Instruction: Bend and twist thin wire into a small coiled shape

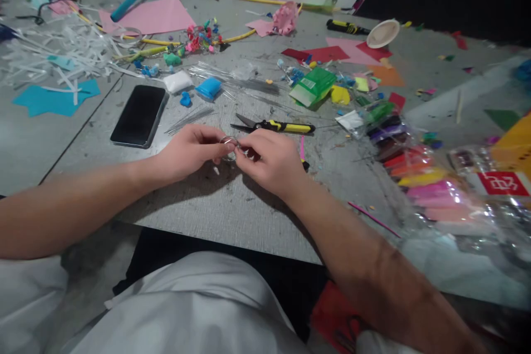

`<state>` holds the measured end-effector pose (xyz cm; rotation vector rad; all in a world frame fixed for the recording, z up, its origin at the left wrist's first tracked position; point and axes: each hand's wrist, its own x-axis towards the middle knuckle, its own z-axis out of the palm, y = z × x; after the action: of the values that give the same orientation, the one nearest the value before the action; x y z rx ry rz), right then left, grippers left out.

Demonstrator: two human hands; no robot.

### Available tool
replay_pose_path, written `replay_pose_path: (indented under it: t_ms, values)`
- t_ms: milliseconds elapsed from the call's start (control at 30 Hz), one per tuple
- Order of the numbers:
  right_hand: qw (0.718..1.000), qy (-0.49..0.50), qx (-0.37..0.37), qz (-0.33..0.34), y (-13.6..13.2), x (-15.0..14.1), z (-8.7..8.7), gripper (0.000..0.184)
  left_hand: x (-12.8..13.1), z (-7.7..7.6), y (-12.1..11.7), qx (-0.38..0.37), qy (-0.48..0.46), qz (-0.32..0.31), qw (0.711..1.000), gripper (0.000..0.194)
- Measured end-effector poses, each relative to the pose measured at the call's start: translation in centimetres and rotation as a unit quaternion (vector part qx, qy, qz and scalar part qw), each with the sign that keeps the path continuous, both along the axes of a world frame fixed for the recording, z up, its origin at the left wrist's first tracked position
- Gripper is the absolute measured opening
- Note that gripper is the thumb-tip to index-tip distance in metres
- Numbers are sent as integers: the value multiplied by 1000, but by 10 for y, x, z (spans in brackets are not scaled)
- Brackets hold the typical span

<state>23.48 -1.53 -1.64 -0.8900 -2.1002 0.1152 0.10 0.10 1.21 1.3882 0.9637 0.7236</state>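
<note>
Head view: snips (277, 125) just beyond fingers (258, 145), phone (139, 116) near left hand (185, 154).

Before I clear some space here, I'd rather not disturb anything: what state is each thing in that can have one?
Left hand: fingers closed on wire
Right hand: fingertips pinching the same wire
Thin wire: curved into a loop
Phone: lying flat, screen dark
Yellow-and-black cutters: lying down, blades open
Blue paper: rolled into a tube
White strips: loosely heaped
White dish: tilted
</note>
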Motion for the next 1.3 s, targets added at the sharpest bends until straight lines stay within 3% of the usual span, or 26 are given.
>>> replay_pose_path:
  t_ms: [200,367,467,667,900,1133,1300]
  values:
    - [998,8,-41,44,2,8,5,28,-8,3,7,84,26,-53,995,21]
    - [987,90,-132,19,-2,1,11,32,-8,7,9,112,23,-54,992,22]
    - [959,181,-219,6,-6,-8,16,38,-8,9,11,143,3,-42,989,19]
    - [870,312,-380,45,-8,-17,21,52,-8,13,15,148,-17,-71,986,23]
    - [847,339,-409,36,-6,-17,19,51,-7,2,14,105,5,-52,993,32]
    - [835,326,-443,6,-2,-13,11,48,-5,-4,12,54,30,-60,996,25]
    - [820,347,-456,-1,-4,-15,12,50,-4,-4,11,90,31,-35,995,34]
